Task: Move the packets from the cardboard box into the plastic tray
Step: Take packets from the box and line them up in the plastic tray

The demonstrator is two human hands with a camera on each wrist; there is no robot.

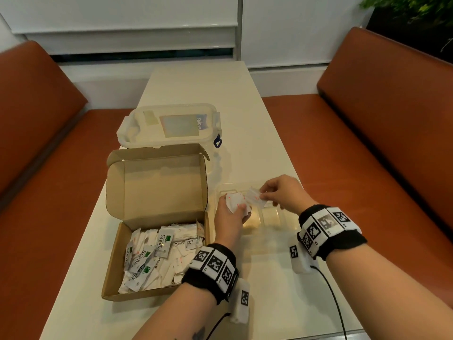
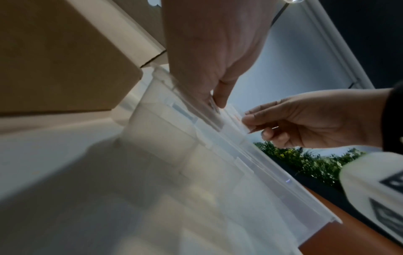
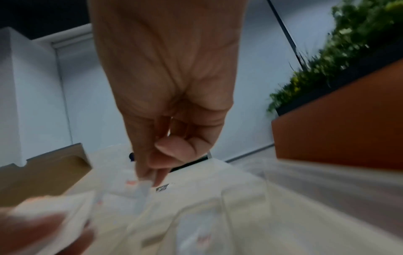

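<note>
The packets (image 1: 159, 256) mostly still lie heaped in the open cardboard box (image 1: 115, 273), at nine o'clock from the plastic tray (image 1: 269, 218) on the bench (image 1: 269, 303). Above the tray, the left hand (image 1: 229, 217) grips a small bunch (image 1: 234, 201), fingers curled round it, while the right hand (image 1: 284, 192) pinches a single packet (image 1: 255, 197) drawn from that bunch. The tray looks nearly bare, so I judge the job barely begun. A lidded plastic tub (image 1: 169, 126) stands at twelve o'clock from the box.

A long cream table (image 1: 196, 89) runs ahead of the hands toward white roller blinds (image 1: 122, 18) over a window. Orange-brown upholstered benches (image 1: 380, 114) flank it left and right. Green foliage (image 1: 411, 6) stands far right.
</note>
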